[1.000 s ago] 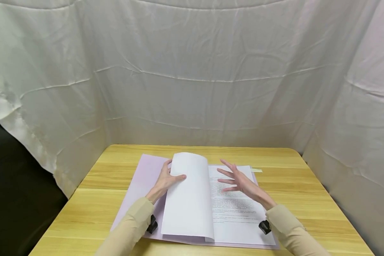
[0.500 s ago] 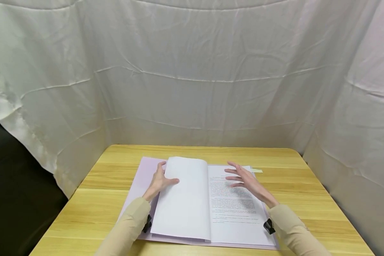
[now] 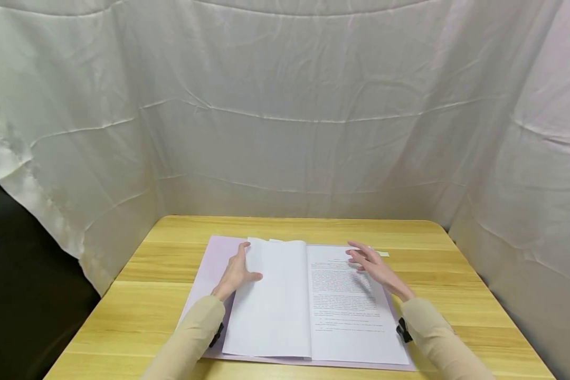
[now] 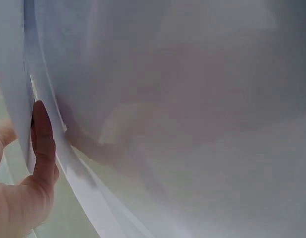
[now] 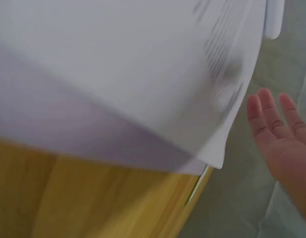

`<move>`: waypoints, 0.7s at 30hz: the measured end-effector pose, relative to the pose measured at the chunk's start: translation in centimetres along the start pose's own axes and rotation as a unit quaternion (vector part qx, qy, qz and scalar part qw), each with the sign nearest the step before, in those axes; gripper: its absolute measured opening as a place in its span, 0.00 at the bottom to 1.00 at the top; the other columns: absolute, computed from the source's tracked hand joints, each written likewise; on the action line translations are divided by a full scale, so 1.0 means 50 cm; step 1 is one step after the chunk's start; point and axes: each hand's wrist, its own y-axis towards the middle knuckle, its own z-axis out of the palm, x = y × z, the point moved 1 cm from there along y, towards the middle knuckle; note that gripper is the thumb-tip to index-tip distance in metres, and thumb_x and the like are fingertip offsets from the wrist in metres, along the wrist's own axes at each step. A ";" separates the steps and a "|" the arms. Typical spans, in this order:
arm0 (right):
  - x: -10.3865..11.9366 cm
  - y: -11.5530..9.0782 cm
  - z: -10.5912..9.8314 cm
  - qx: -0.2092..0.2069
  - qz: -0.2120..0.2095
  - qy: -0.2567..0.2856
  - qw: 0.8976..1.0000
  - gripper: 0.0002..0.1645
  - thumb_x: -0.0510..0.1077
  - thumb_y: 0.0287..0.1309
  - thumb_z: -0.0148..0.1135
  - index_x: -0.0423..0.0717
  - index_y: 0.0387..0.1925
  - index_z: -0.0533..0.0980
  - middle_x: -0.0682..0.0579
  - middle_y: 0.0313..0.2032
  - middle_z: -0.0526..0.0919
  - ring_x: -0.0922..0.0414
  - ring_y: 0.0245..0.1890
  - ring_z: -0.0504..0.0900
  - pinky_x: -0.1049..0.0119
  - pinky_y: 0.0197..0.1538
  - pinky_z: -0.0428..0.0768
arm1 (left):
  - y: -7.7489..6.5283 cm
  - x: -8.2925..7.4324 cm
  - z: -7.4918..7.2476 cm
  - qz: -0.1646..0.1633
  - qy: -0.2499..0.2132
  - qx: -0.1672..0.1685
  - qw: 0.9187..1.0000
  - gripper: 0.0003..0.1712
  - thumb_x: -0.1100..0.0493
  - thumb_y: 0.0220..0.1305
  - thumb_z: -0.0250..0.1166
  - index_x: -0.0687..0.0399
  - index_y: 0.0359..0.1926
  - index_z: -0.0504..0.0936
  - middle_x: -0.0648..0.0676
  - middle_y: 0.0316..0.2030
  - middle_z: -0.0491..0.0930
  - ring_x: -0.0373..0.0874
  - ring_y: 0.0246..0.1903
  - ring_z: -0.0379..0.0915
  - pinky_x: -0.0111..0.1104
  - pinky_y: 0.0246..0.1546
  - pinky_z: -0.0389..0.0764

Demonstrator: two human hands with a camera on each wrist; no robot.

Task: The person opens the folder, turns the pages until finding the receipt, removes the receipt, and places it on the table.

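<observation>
A lilac folder (image 3: 217, 258) lies open on the table, holding white sheets of paper. The turned sheets (image 3: 275, 301) on its left side show blank backs. On the right lies a printed page (image 3: 347, 311) with lines of text. My left hand (image 3: 235, 273) pinches the outer left edge of the turned sheets, thumb on top and fingers behind; the left wrist view shows the thumb and fingers (image 4: 42, 134) on either side of the paper. My right hand (image 3: 372, 266) hovers over the upper right of the printed page, fingers loosely bent and holding nothing.
A pale tab (image 3: 382, 254) sticks out at the folder's right edge, and a small white tab (image 3: 275, 240) shows at the top of the left sheets. The wood-grain table (image 3: 147, 295) is enclosed by grey curtains (image 3: 285, 132).
My left hand has moved left and down with the turned sheets, which now lie flatter over the left cover. My right hand has shifted slightly right, its spread fingers drawing in.
</observation>
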 end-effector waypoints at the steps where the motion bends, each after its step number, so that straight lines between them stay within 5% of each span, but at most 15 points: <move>1: -0.005 0.002 -0.003 -0.003 -0.002 -0.007 1.000 0.34 0.49 0.78 0.46 0.38 0.76 0.55 0.27 0.68 0.67 0.31 0.65 0.73 0.40 0.63 0.77 | 0.000 0.001 0.001 0.005 0.006 0.000 1.000 0.57 0.67 0.48 0.79 0.65 0.74 0.54 0.79 0.65 0.69 0.72 0.66 0.65 0.60 0.68 0.69; 14: -0.054 0.025 -0.043 -0.044 -0.026 -0.094 0.994 0.38 0.39 0.66 0.62 0.29 0.71 0.59 0.24 0.64 0.71 0.27 0.65 0.69 0.33 0.67 0.70 | 0.001 0.012 0.011 0.010 0.054 0.001 0.998 0.56 0.69 0.44 0.80 0.65 0.72 0.58 0.75 0.65 0.70 0.72 0.65 0.66 0.60 0.65 0.73; 21: -0.072 0.033 -0.052 -0.061 -0.016 -0.140 0.988 0.41 0.40 0.62 0.66 0.29 0.71 0.61 0.25 0.66 0.69 0.28 0.68 0.66 0.31 0.69 0.66 | -0.005 0.013 0.010 0.010 0.078 0.003 0.997 0.54 0.66 0.46 0.80 0.64 0.72 0.59 0.73 0.61 0.71 0.66 0.56 0.73 0.57 0.58 0.78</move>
